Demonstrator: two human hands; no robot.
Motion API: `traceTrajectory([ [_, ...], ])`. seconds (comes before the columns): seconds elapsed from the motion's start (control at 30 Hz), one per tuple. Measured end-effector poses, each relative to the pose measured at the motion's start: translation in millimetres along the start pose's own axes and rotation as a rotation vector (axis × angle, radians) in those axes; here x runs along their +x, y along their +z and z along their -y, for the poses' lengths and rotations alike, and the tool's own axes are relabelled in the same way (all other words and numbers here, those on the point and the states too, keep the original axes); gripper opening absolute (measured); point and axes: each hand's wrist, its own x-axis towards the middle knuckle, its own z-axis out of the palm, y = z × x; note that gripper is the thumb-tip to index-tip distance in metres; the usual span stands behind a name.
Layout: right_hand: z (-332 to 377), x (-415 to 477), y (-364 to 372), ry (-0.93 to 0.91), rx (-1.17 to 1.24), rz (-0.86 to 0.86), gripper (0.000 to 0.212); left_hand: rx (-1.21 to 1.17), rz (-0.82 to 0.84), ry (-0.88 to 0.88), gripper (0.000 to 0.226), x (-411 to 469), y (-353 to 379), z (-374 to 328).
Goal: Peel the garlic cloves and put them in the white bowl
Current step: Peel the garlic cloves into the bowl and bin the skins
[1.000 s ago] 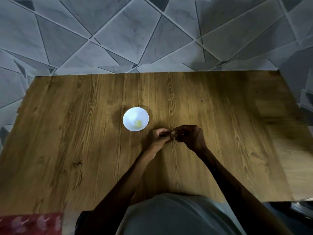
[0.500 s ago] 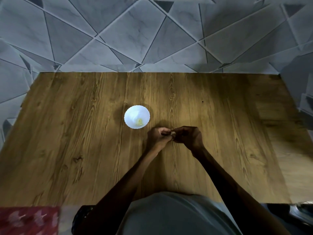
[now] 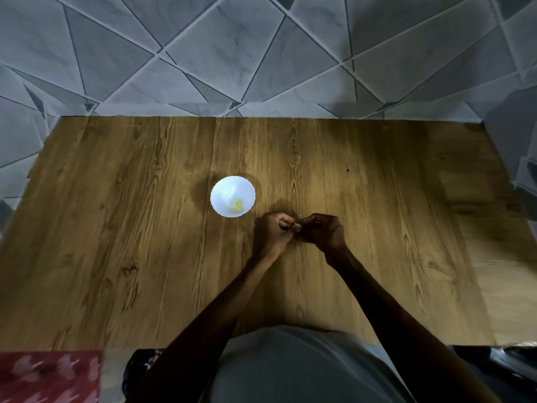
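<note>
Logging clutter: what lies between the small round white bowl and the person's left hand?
Head view: only a short bare strip of brown wooden table separates the small round white bowl from the left hand.

Wooden table (image 3: pixel 145 257), grey triangle-patterned tile floor (image 3: pixel 203 53), dim light

A home setting: a wood-grain tabletop (image 3: pixel 145 228) stands on a floor of grey marble-patterned tiles (image 3: pixel 203 53), with a red patterned cloth (image 3: pixel 43 373) by its near-left corner.
</note>
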Motion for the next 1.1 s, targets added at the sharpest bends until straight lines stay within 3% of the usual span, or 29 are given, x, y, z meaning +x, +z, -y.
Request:
traceTrajectory([
  [0.77,2.4,18.9,-6.1,0.054,-0.097,0.04,0.015,0.11,-0.005,0.081,0.017,4.4,12.7,-3.9],
  [1.1,9.2,12.3,-15.5,-0.004,-0.063,0.122,0.02,-0.036,0.154,-0.05,0.021,15.4,-7.0,-4.6],
])
